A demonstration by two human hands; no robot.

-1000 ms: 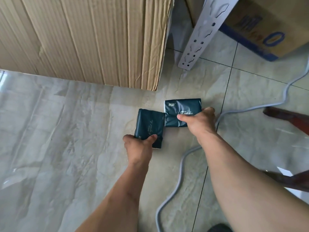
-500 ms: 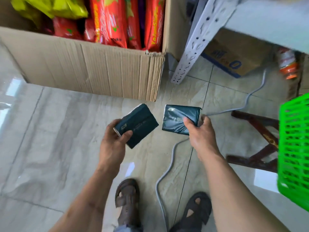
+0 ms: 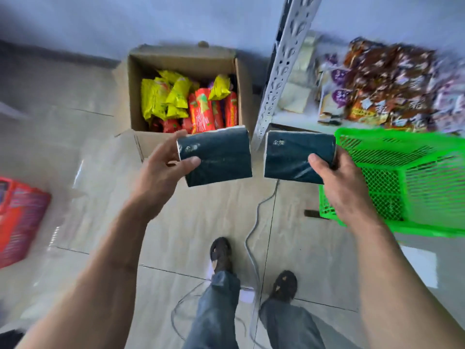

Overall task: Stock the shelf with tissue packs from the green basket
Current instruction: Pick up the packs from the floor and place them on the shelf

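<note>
Tissue packs, two of them dark teal, are held up in the air in front of the person, one in each hand, side by side with a small gap between.

The green basket [image 3: 412,187] is at the right, cut off by the frame edge; its mesh walls are blurred and I cannot tell what is inside. The cardboard box [image 3: 186,61] stands open on the floor behind the hands and holds yellow and red snack bags [image 3: 191,107]. The shelf [image 3: 297,117] with its white perforated post carries brown and purple snack packets, all blurred. A red basket [image 3: 17,220] is at the left edge, half cut off.

The left hand [image 3: 161,177] is closed on the left tissue pack [image 3: 219,159], thumb on top, fingers behind. The right hand [image 3: 344,187] is closed on the right tissue pack [image 3: 292,157] at its right end, thumb on the front face. A grey cable [image 3: 254,222] runs over the floor tiles between the two shoes.
</note>
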